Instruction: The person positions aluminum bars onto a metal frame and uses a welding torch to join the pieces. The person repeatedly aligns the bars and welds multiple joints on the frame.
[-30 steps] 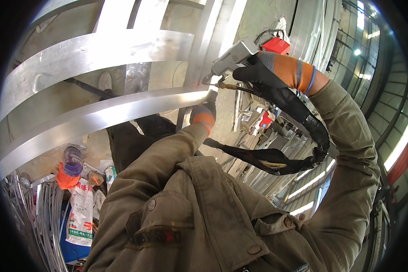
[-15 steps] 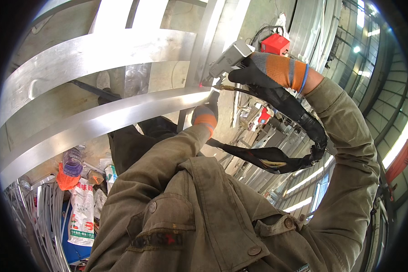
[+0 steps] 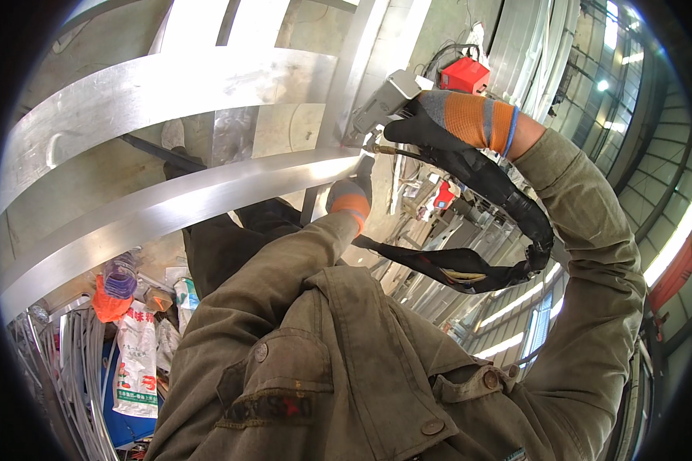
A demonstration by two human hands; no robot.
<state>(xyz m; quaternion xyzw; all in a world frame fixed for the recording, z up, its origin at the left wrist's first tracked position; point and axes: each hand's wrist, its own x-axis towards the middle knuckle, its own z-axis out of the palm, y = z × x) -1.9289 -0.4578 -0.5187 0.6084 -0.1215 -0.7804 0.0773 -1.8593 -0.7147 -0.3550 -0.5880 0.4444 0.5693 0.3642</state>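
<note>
The welding gun (image 3: 384, 104), a grey metal head with a thick black cable (image 3: 500, 192) trailing from it, sits high in the middle of the view with its nozzle at the joint where the lower curved steel band (image 3: 207, 203) meets the upright steel post (image 3: 361, 61). Starting at the left, we see the two bright bands sweep across; they look rigid, heavy and smooth, nothing we would shift by hand. Our left hand (image 3: 352, 196), in an orange and grey glove, rests against the lower band just below the nozzle; we cannot tell whether its fingers are curled round the edge. Further right, our right hand (image 3: 446, 127) is closed around the gun's handle. We judge the gun stiff and fairly light, but the cable is heavy and drags, so the grip belongs on the handle, close behind the head.
</note>
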